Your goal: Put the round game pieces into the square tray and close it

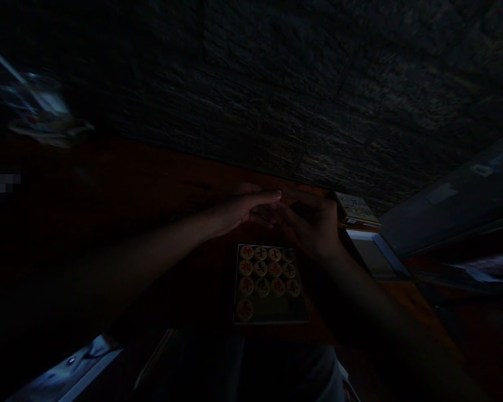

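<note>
Over the dark wooden table, my left hand (pixel 245 212) stretches its fingers out to the right, the thumb on top. Its fingertips meet my right hand (pixel 314 220), whose bent fingers and thumb reach left with a dark gap between them. No held object shows in either hand; the space under the palms is too dark to see. Just nearer to me lies a shallow square tray (pixel 272 322) with rows of round xiangqi pieces (pixel 260 269), marked in red or black characters. In its front row a single red-marked piece (pixel 245 309) sits at the left.
A dark stone-textured wall (pixel 251 84) rises behind the reddish table (pixel 151 173). To the right are a printed box (pixel 356 207) and a pale-rimmed open box or lid (pixel 375 254). A blurred glass with a straw (pixel 52 103) stands far left.
</note>
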Demonstrator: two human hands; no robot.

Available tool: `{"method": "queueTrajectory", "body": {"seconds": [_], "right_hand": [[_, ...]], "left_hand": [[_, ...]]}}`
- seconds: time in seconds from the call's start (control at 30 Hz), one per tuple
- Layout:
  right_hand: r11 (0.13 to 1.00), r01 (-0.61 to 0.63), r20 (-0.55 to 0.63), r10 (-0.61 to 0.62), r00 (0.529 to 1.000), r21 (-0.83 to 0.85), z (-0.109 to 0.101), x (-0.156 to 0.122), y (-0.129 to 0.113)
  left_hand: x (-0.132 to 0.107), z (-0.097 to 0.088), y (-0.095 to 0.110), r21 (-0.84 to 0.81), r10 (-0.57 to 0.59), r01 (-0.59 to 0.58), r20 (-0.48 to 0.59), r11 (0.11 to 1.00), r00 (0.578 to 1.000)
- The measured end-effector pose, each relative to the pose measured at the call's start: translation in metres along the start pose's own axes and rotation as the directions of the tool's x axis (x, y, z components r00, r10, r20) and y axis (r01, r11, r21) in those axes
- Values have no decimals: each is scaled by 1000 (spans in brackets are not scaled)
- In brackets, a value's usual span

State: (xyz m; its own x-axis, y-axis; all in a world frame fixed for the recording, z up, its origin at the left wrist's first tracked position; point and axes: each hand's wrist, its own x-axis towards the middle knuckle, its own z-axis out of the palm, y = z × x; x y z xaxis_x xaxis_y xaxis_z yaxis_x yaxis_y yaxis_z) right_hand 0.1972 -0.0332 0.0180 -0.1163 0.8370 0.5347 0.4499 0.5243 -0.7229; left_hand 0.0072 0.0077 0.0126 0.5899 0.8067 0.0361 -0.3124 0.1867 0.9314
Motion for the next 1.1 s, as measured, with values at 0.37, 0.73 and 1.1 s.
{"method": "queueTrajectory", "body": {"seconds": [0.37,0.73,1.1], "right_hand": [[999,0,22,1,1000,-47,-1,-1,1],[990,102,-35,-106,994,-92,-1,2,5],[991,134,3,-134,991,-29,-1,3,7]], "left_hand": [[0,0,2,-1,-2,2,-2,1000,1000],[0,1,-1,-32,-36,36,-18,999,999],[3,-4,-3,2,103,-103,-104,995,989]]}}
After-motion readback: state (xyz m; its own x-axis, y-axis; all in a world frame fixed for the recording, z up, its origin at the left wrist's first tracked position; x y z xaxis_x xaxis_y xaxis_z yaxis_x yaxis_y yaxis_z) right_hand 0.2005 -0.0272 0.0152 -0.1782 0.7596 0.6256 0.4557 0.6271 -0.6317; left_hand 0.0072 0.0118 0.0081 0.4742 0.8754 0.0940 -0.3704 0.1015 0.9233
